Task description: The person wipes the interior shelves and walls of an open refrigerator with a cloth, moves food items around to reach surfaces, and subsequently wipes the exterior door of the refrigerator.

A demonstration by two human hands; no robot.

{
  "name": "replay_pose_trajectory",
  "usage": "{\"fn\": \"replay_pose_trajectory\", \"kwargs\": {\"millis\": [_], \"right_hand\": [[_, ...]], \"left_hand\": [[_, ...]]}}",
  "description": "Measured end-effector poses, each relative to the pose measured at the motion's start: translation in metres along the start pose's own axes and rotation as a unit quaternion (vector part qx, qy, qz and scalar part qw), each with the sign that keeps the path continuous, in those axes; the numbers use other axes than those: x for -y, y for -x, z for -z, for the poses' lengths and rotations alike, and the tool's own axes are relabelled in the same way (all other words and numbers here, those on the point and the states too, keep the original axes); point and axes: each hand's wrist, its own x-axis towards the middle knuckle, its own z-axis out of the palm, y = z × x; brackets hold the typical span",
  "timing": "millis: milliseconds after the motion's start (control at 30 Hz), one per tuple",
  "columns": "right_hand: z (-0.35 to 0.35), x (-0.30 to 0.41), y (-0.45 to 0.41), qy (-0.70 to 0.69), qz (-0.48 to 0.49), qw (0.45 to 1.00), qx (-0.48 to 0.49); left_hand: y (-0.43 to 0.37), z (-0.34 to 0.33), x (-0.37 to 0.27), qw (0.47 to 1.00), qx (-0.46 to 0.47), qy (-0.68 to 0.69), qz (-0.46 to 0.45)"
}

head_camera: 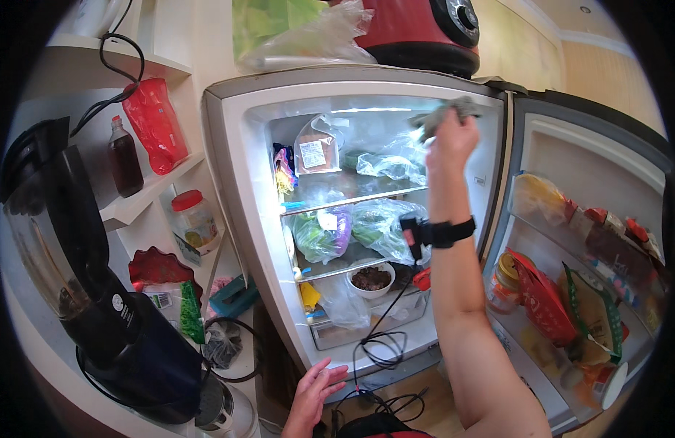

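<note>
My right hand (455, 137) grips a crumpled grey cloth (463, 107) near the upper right corner inside an open refrigerator (222, 137). A black strap with a device (449, 232) circles that wrist, and a cable hangs from it. Low in front of the refrigerator, my left hand (315, 388) is held with fingers apart and nothing in it. On the top shelf stand a bagged loaf-like food (318, 150) and a clear plastic bag (389, 164). Bagged green vegetables (321, 232) lie one shelf lower. Below them is a white bowl (370, 293) of dark food.
The opened refrigerator door (584, 131) holds jars and packets at right. A blender (113, 328) and a bottle of dark liquid (124, 159) stand on shelving at left. A red appliance (414, 33) sits on top. Looped black cable (381, 350) hangs before the lower drawer.
</note>
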Motion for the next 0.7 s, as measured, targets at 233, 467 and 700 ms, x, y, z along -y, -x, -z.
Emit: {"fn": "replay_pose_trajectory", "kwargs": {"millis": [233, 467, 700], "right_hand": [[0.03, -0.032, -0.06, 0.177, 0.169, 0.969, -0.031], [-0.007, -0.03, -0.001, 0.106, 0.114, 0.988, 0.014], [-0.026, 0.007, 0.003, -0.073, -0.045, 0.996, 0.011]], "left_hand": [[-0.002, -0.008, -0.001, 1.0, 0.021, -0.015, 0.005], [-0.008, -0.016, -0.005, 0.999, 0.019, -0.03, 0.017], [-0.003, -0.024, -0.004, 0.998, 0.035, -0.044, -0.013]]}}
